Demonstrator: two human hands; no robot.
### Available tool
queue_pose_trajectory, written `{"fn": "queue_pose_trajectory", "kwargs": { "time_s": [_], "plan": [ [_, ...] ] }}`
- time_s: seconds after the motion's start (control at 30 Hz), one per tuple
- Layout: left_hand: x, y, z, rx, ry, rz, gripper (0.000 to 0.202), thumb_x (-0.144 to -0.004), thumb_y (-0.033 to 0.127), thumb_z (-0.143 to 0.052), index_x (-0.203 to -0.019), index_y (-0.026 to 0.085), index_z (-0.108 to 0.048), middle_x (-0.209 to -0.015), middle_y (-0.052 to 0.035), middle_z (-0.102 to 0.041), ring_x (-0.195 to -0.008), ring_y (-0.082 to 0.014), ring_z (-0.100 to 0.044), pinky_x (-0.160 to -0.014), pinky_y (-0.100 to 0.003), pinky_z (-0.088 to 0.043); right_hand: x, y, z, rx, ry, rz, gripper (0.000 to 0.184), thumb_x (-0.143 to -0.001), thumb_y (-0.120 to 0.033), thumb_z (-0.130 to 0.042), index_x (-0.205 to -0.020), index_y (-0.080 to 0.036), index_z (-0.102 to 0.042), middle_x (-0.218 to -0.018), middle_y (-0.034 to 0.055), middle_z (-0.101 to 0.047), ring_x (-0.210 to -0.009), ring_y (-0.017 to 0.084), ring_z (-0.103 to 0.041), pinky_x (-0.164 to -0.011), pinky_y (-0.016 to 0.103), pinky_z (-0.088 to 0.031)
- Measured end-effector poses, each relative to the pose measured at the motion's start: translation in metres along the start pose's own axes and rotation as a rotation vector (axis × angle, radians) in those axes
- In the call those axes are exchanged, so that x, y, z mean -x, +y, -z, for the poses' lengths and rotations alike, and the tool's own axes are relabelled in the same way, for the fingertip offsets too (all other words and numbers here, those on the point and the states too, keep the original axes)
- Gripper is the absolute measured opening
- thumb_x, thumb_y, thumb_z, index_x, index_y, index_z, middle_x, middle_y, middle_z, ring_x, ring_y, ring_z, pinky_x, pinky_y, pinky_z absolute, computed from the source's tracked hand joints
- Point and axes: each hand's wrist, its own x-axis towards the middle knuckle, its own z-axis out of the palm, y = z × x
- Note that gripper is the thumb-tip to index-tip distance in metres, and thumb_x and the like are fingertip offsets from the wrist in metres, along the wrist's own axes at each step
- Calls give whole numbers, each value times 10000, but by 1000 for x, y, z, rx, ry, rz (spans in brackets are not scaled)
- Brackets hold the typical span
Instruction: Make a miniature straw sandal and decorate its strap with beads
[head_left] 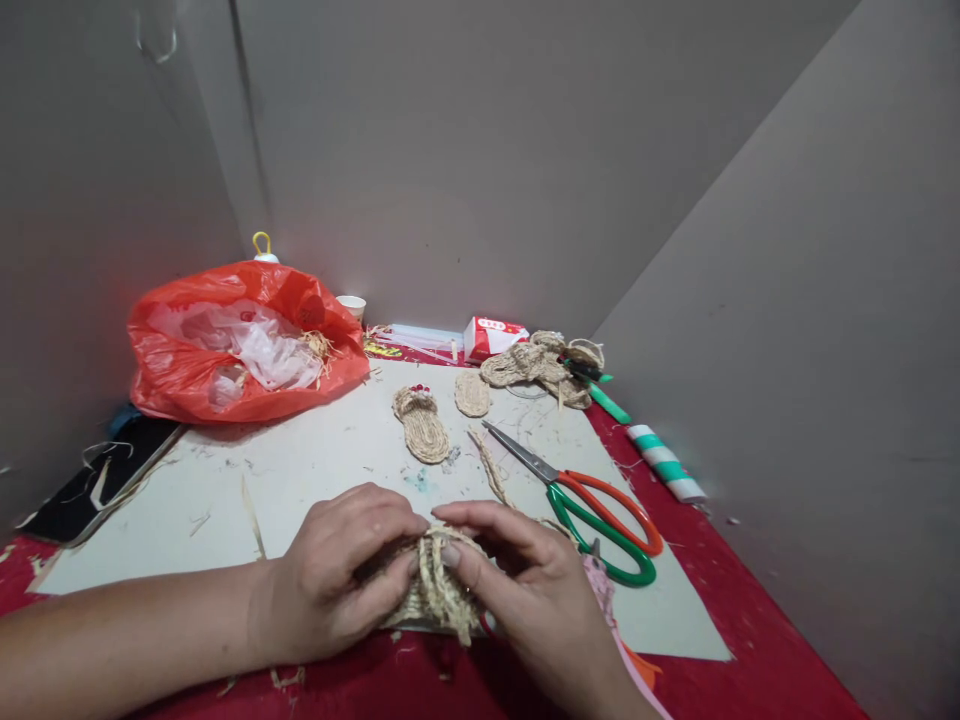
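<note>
Left hand [349, 570] and right hand [517, 575], fingers part-curled: woven straw piece [435, 590] is pinched between them, held at the near edge of the white sheet [315, 450] on the red counter [750, 620].

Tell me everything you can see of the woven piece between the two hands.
The woven piece is beige and coarse, apparently straw or plant-fibre cord. Ribbed rows show at its left; thicker strands run over the top toward the person, ending frayed. The left hand and right hand hold it from either side, hiding much of it. It is over the near edge of the pale board; whether it rests there is unclear.
</note>
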Motion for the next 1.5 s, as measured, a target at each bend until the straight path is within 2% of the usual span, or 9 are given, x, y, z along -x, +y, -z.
{"fn": "queue_pose_trajectory", "kwargs": {
  "time_s": [0.27,0.4,0.53,0.67,0.73,0.9,1.0,1.3,1.5],
  "plan": [
    [0,4,0,156,-47,396,108,-847,136,-603,-948,172,-607,-807,-7,-664,-695,-104,-621,-661,-206,-517,-6,1,3,-234,-151,-226,202,-739,-316,-740,-881,-172,-743,-768,39,-739,-705,159,-659,-662,249,-512],
    [-2,3,1,292,-86,522,97,-838,210,-628,-920,163,-606,-800,-2,-648,-697,-108,-600,-642,-213,-512,-5,1,2,-205,-169,-210,194,-739,-313,-750,-879,-179,-757,-780,36,-734,-728,159,-657,-677,250,-506],
    [-4,3,1,277,-97,498,103,-809,167,-625,-910,149,-635,-768,-13,-673,-685,-122,-611,-629,-232,-517,-4,2,1,-148,-142,-152,174,-732,-333,-759,-819,-182,-763,-781,27,-714,-727,159,-643,-660,245,-503],
    [-2,5,1,197,-73,304,197,-784,102,-612,-969,147,-664,-858,-57,-713,-788,-157,-656,-738,-295,-539,-4,2,1,-198,-83,-184,239,-711,-342,-776,-883,-179,-753,-718,11,-693,-641,137,-619,-596,232,-494],
    [-2,6,1,214,-63,295,219,-790,104,-611,-995,147,-673,-895,-72,-722,-831,-171,-665,-767,-310,-538,-4,2,1,-194,-40,-143,255,-702,-326,-781,-917,-192,-750,-731,3,-690,-640,130,-620,-591,222,-496],
    [-6,7,6,447,-108,651,141,-803,226,-647,-902,144,-707,-818,-49,-741,-751,-168,-668,-713,-291,-532,-3,-1,4,-99,-70,13,179,-751,-240,-730,-928,-224,-760,-873,42,-751,-812,185,-687,-735,283,-543],
    [-11,6,10,583,-136,749,148,-765,240,-686,-860,129,-704,-761,-40,-719,-695,-147,-635,-671,-264,-507,-2,-3,6,0,-104,124,156,-782,-200,-693,-909,-242,-774,-857,47,-756,-806,191,-695,-714,281,-540],
    [-10,5,7,955,-44,968,287,-636,175,-805,-883,140,-665,-716,22,-626,-625,-79,-571,-608,-188,-443,0,-2,5,-100,-94,38,129,-787,-266,-709,-889,-232,-780,-752,22,-717,-688,153,-639,-628,235,-497],
    [-12,5,6,1168,47,1165,297,-588,196,-855,-823,126,-686,-716,-12,-686,-622,-101,-624,-632,-213,-478,3,0,12,-257,-200,38,342,-757,-394,-721,-1077,-273,-728,-982,40,-727,-887,206,-650,-753,262,-512]
  ]
}}
